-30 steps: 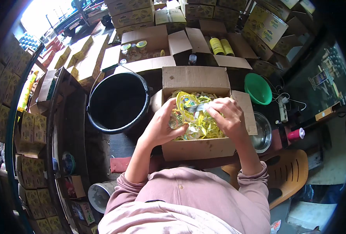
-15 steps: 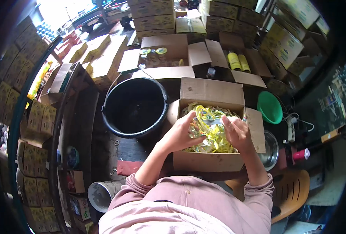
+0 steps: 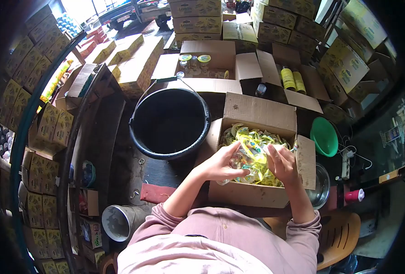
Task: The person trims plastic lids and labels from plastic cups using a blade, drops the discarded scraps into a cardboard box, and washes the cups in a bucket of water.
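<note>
An open cardboard box (image 3: pixel 250 195) in front of me is filled with yellow and clear plastic strips (image 3: pixel 275 137). Above it, both hands are at a clear, shiny plastic piece with yellow bands (image 3: pixel 256 154); its exact kind is hard to make out. My left hand (image 3: pixel 220 164) curves around its left side, thumb below and fingers above. On the right side, my right hand (image 3: pixel 282 164) pinches it with bent fingers. The fingertips partly cover the piece, and it blends into the strips behind.
Left of the box stands a black bucket (image 3: pixel 140 137). A green bowl (image 3: pixel 323 137) and a metal bowl (image 3: pixel 323 185) are at the right. Behind are open cartons with glass jars (image 3: pixel 204 66) and yellow cylinders (image 3: pixel 288 78). A grey bucket (image 3: pixel 116 223) and an orange chair (image 3: pixel 341 235) stand near me.
The yellow loop held up between my hands has become a crumpled, lower bundle of clear plastic and yellow bands. My hands have come down slightly, and the whole view has shifted.
</note>
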Demonstrator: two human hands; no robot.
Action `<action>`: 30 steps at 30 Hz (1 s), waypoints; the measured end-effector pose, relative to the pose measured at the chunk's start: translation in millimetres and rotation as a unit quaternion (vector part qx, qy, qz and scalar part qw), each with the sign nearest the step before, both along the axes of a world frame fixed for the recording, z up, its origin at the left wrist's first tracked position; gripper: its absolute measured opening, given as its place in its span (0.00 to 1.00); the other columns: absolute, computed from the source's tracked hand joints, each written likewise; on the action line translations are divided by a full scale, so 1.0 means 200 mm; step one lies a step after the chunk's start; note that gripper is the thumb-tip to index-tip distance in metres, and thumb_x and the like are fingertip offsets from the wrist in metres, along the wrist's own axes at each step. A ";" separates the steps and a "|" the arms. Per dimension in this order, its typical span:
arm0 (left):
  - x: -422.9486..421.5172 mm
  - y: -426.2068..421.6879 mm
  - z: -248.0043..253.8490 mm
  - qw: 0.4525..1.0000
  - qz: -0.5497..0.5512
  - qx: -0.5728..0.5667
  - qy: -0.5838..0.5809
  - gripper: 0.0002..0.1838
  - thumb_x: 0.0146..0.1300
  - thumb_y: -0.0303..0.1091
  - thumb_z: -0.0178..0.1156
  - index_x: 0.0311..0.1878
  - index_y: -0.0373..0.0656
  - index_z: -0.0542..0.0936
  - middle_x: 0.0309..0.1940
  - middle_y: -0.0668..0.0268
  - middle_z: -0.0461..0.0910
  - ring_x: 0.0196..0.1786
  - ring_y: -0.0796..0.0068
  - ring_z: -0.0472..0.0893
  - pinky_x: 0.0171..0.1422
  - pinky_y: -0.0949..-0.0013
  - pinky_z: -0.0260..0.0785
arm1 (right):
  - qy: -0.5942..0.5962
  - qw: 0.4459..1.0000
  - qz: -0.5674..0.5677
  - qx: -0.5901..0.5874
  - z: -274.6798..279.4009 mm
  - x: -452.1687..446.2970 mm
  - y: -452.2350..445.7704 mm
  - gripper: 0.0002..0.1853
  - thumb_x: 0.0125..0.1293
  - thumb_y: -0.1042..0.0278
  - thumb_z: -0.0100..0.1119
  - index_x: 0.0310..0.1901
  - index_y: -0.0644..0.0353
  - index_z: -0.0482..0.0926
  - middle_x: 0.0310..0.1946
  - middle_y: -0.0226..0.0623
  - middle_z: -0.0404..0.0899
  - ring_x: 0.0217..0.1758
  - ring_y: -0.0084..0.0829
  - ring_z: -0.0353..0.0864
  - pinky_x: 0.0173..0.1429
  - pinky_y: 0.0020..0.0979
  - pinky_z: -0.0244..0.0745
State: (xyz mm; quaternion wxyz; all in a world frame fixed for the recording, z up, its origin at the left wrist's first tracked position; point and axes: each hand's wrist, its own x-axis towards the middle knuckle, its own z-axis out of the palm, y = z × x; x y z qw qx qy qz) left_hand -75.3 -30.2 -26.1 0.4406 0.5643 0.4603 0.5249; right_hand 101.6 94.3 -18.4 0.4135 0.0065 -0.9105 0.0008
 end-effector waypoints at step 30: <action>-0.01 0.02 -0.01 0.970 -0.111 -0.126 -0.174 0.42 0.46 0.33 0.64 0.63 0.37 0.53 0.57 0.60 0.63 0.61 0.73 0.61 0.64 0.67 0.53 | 0.062 0.998 -0.007 0.020 0.00 -0.01 0.02 0.27 0.47 0.81 0.55 0.54 0.67 0.69 0.28 0.39 0.77 0.29 0.32 0.77 0.32 0.32 0.75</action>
